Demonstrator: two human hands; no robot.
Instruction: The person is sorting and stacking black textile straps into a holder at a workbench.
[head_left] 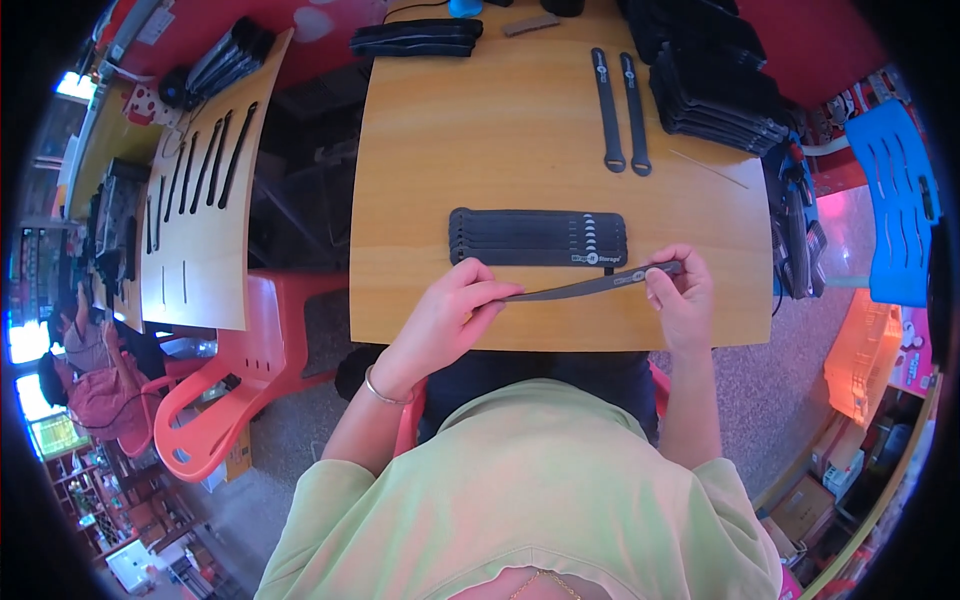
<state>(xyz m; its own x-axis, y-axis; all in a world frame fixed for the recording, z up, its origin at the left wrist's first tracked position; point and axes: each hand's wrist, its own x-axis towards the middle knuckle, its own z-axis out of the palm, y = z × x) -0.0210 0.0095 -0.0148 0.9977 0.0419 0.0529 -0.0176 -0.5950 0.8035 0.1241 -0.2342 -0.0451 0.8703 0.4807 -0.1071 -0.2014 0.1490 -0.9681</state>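
A dark grey strap point(580, 288) is stretched between my two hands above the near edge of the wooden table. My left hand point(463, 307) pinches its left end. My right hand point(683, 297) grips the other end, beside a pale printed mark. Just beyond the strap lies a row of overlapping dark straps point(530, 236), fanned so that their pale marks line up near the right end. Two single straps point(608, 110) with looped ends lie side by side farther off, toward the right.
Stacks of dark straps point(715, 95) fill the table's far right corner, and another bundle point(416, 38) lies at the far left. A thin stick point(708, 169) rests near the right edge. To the left stand a red chair point(265, 345) and a second table point(225, 265) with several straps.
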